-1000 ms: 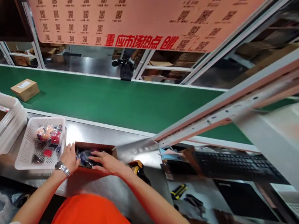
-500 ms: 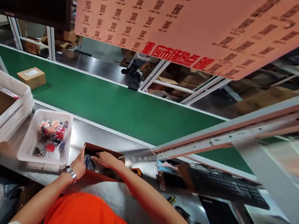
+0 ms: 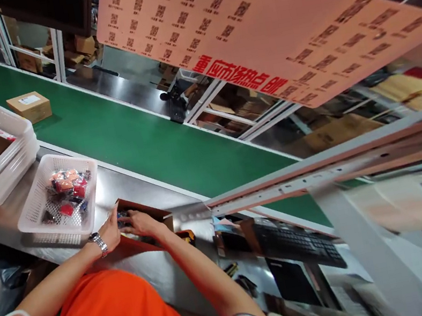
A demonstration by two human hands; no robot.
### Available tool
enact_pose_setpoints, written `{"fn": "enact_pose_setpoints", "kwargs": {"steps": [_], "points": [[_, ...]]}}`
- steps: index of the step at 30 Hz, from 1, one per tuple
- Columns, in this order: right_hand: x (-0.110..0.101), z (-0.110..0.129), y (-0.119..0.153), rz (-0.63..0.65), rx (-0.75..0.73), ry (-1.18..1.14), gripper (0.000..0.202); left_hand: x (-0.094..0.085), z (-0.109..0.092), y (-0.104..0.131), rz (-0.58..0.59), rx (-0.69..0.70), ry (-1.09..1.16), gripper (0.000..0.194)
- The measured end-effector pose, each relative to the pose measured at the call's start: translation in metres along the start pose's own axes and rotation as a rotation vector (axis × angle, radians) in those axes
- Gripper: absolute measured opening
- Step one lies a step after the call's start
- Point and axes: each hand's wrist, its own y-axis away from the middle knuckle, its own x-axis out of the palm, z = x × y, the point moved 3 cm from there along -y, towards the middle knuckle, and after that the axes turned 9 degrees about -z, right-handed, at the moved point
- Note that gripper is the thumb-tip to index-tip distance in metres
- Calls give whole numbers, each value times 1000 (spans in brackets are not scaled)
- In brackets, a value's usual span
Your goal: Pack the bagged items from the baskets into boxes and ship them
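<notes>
Cardboard box (image 3: 157,212), right hand (image 3: 142,223) inside, white basket (image 3: 36,211) near, green belt (image 3: 143,145) beyond

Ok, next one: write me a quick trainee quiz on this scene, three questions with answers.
1. True or false: the left hand and right hand are both at the open box.
2. What stands on the green belt? A) a keyboard; B) a closed carton; C) scissors.
3. Fill in: the wrist nearer the small white basket wears a ____.
Key: 1 true; 2 B; 3 watch.
</notes>
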Motion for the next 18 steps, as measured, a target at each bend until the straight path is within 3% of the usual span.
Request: {"fn": "enact_pose_setpoints", "kwargs": {"steps": [6, 9, 15, 18], "points": [[5, -20, 1, 57, 300, 120, 54, 2, 0, 5, -46, -23, -15, 93], [7, -18, 3, 86, 325, 193, 41, 4, 1, 7, -54, -11, -13, 93], [-12, 4, 28, -91, 419, 256, 47, 4, 2, 8, -74, -11, 13, 99], [-19, 10, 43, -199, 289, 169, 37, 5, 3, 6, -84, -8, 24, 102]]}}
